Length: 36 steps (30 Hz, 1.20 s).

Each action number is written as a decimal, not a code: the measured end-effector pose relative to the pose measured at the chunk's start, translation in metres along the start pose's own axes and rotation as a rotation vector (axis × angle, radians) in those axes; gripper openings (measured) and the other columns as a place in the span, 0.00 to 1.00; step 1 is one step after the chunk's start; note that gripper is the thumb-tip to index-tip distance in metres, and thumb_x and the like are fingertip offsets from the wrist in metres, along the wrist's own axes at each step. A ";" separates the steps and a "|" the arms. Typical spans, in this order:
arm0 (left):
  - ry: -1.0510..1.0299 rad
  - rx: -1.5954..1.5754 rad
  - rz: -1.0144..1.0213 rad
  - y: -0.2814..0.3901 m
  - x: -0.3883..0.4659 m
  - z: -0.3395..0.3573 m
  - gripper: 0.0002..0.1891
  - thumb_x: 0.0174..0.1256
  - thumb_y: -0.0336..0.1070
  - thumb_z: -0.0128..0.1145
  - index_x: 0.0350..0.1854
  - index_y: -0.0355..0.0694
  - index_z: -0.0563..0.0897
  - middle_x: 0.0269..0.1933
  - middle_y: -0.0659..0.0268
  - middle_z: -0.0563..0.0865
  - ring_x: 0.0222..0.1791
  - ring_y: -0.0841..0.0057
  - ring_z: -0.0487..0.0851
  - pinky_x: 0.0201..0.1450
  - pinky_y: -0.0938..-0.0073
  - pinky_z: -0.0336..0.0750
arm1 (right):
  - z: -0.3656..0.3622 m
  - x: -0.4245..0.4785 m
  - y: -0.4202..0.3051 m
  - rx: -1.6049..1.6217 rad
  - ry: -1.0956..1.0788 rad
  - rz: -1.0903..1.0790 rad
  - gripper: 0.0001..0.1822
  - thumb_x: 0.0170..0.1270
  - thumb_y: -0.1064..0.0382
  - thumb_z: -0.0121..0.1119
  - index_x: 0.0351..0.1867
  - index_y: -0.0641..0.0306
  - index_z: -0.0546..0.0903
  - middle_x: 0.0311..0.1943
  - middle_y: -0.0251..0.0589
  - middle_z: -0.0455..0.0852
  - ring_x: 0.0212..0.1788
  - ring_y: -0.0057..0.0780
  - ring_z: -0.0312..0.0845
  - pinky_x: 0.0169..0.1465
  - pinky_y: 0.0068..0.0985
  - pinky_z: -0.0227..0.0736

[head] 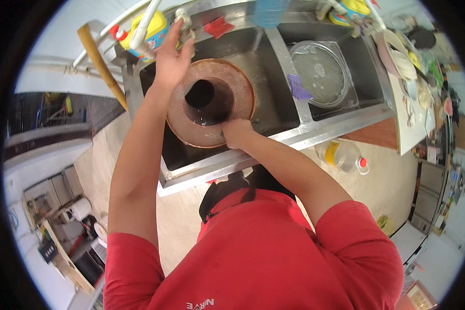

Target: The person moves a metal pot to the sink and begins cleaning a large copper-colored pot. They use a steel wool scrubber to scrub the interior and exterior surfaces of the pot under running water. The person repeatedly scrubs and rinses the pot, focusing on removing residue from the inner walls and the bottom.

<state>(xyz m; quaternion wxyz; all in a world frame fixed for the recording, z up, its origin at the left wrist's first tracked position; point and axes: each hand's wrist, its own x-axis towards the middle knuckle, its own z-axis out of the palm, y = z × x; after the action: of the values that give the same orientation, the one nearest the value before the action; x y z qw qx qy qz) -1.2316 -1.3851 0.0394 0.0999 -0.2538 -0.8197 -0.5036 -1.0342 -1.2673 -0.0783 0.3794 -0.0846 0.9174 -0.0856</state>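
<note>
A wide brown round piece [242, 83] with a raised rim and a dark hollow centre lies in the left basin of a steel double sink [275, 50]. My right hand [238, 132] is closed at its near edge; whether the fingers grip the edge or something small is hidden. Above the far left edge, my left hand [174, 58] reaches with fingers apart, near the white tap fittings [183, 17] and a yellow bottle [155, 29]. Whether it touches the fittings cannot be told.
The right basin holds a clear round container [317, 73]; a purple cloth [299, 87] hangs over the divider. A red packet [218, 27] and a blue container [270, 11] stand behind. A wooden stick [100, 64] leans left. A plastic bottle [343, 156] lies on the floor. Dishes [399, 58] sit right.
</note>
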 end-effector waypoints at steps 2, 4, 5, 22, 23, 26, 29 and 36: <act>-0.047 -0.137 -0.225 0.007 -0.031 0.002 0.33 0.68 0.40 0.66 0.72 0.36 0.69 0.66 0.50 0.78 0.63 0.63 0.81 0.58 0.68 0.81 | 0.001 0.005 -0.005 0.021 -0.095 -0.036 0.28 0.63 0.49 0.60 0.62 0.61 0.78 0.56 0.46 0.86 0.55 0.48 0.85 0.59 0.43 0.78; -0.008 -0.038 -0.334 -0.031 -0.090 -0.008 0.30 0.67 0.39 0.66 0.68 0.33 0.72 0.64 0.50 0.79 0.61 0.63 0.82 0.59 0.66 0.80 | -0.004 0.013 -0.021 0.087 -0.172 -0.101 0.34 0.63 0.42 0.59 0.65 0.62 0.75 0.60 0.47 0.83 0.60 0.48 0.81 0.63 0.46 0.74; 0.153 -0.090 -0.408 -0.070 -0.138 -0.009 0.27 0.68 0.42 0.64 0.63 0.29 0.76 0.61 0.49 0.82 0.59 0.64 0.83 0.58 0.68 0.79 | -0.004 0.016 -0.032 0.142 -0.212 -0.131 0.37 0.64 0.40 0.58 0.67 0.62 0.73 0.63 0.48 0.80 0.63 0.48 0.77 0.65 0.47 0.71; -0.318 0.822 -0.646 -0.221 -0.174 0.019 0.23 0.75 0.56 0.46 0.42 0.37 0.79 0.42 0.41 0.86 0.47 0.41 0.83 0.51 0.44 0.76 | -0.016 0.024 0.106 -0.020 -0.209 -0.357 0.38 0.70 0.26 0.40 0.68 0.50 0.77 0.71 0.39 0.73 0.74 0.39 0.64 0.77 0.41 0.54; -0.379 0.830 -0.615 -0.227 -0.159 0.020 0.23 0.75 0.57 0.46 0.43 0.38 0.79 0.43 0.42 0.86 0.47 0.41 0.83 0.51 0.45 0.77 | -0.040 0.022 0.115 -0.193 -0.220 -0.398 0.37 0.69 0.28 0.43 0.66 0.50 0.78 0.69 0.39 0.75 0.73 0.39 0.64 0.78 0.43 0.51; -0.491 0.826 -0.464 -0.225 -0.103 0.035 0.23 0.75 0.58 0.48 0.46 0.41 0.79 0.43 0.44 0.87 0.48 0.43 0.84 0.50 0.47 0.77 | -0.033 0.046 0.167 -0.462 0.024 -0.391 0.35 0.70 0.30 0.45 0.64 0.51 0.80 0.67 0.37 0.77 0.73 0.37 0.62 0.79 0.48 0.42; -0.401 0.837 -0.401 -0.224 -0.084 0.041 0.24 0.73 0.61 0.49 0.48 0.43 0.80 0.44 0.46 0.88 0.47 0.44 0.85 0.49 0.48 0.78 | -0.035 0.055 0.178 -0.634 0.226 -0.374 0.34 0.71 0.31 0.44 0.62 0.51 0.82 0.66 0.36 0.77 0.74 0.35 0.60 0.79 0.52 0.36; -0.289 0.674 -0.880 -0.190 -0.246 0.029 0.28 0.72 0.60 0.52 0.53 0.35 0.74 0.42 0.36 0.85 0.44 0.36 0.84 0.46 0.42 0.79 | -0.014 0.008 0.114 -0.245 -0.058 -0.252 0.40 0.70 0.27 0.39 0.60 0.58 0.83 0.65 0.48 0.77 0.73 0.45 0.62 0.75 0.46 0.50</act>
<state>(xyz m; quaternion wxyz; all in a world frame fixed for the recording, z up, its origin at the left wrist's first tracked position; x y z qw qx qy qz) -1.1179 -1.5060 -0.2245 -0.1568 0.0910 -0.9689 -0.1686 -1.0599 -1.1575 -0.0986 0.3788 -0.2471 0.8917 -0.0177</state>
